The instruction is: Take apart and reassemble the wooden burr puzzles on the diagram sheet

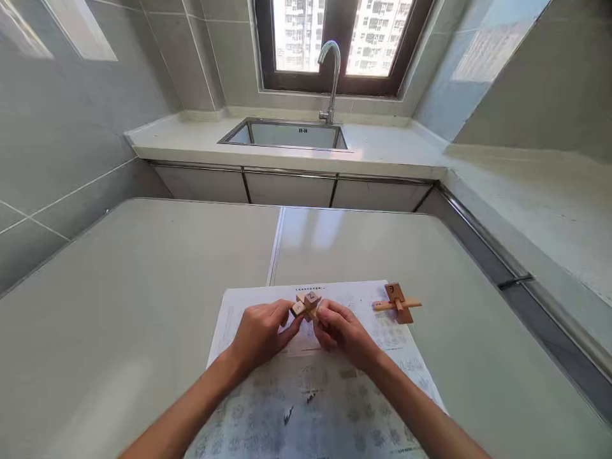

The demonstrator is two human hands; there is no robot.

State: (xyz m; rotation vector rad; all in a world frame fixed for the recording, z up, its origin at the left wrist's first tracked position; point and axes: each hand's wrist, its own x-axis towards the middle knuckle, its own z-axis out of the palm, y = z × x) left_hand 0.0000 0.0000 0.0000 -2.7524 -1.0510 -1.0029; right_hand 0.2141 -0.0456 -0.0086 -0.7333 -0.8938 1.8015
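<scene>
Between my two hands is a small wooden interlocking puzzle (312, 299) made of several numbered blocks, held just above a printed sheet. My left hand (266, 330) grips it from the left, thumb and fingers pinched on a block end. From the right, my right hand (343, 331) pinches another part of it. The fingers hide some of the blocks. Right of my right hand, crossed wooden puzzle pieces (396, 304) lie at the edge of the sheet, one marked with a numeral.
Under my hands the printed instruction sheet (306, 408) lies on a pale table (143, 287) with a seam down its middle. Behind it stand a counter (186, 137) with a sink (287, 134) and a tap (332, 76) below a window. Tiled walls rise at both sides.
</scene>
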